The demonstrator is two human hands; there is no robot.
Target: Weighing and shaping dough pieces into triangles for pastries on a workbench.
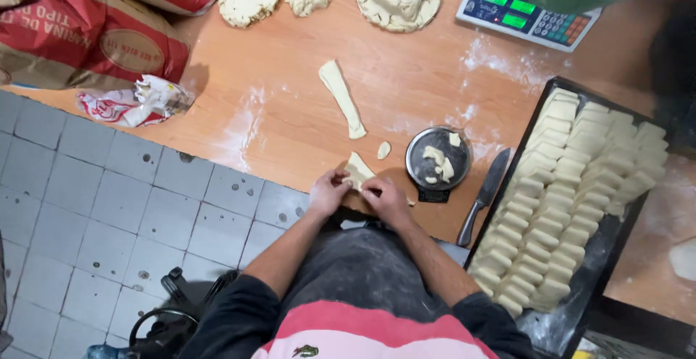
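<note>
Materials and finishes, dough bench, head view.

Both hands, left hand (pixel 328 192) and right hand (pixel 386 199), pinch a small pale matt piece of soft dough (pixel 357 170); surface smooth, lightly floured. Beneath them, orange-brown wooden laminate tabletop (pixel 290 112), smooth, low sheen, dusted with matt white flour. Just right of the right hand: round dull grey metal scale pan (pixel 437 157), then steel knife with a satin blade (pixel 482 196). Further right, black metal baking tray (pixel 623 236), matt. Far upper left of the left hand: creased red-and-brown paper flour sacks (pixel 87 40).
</note>
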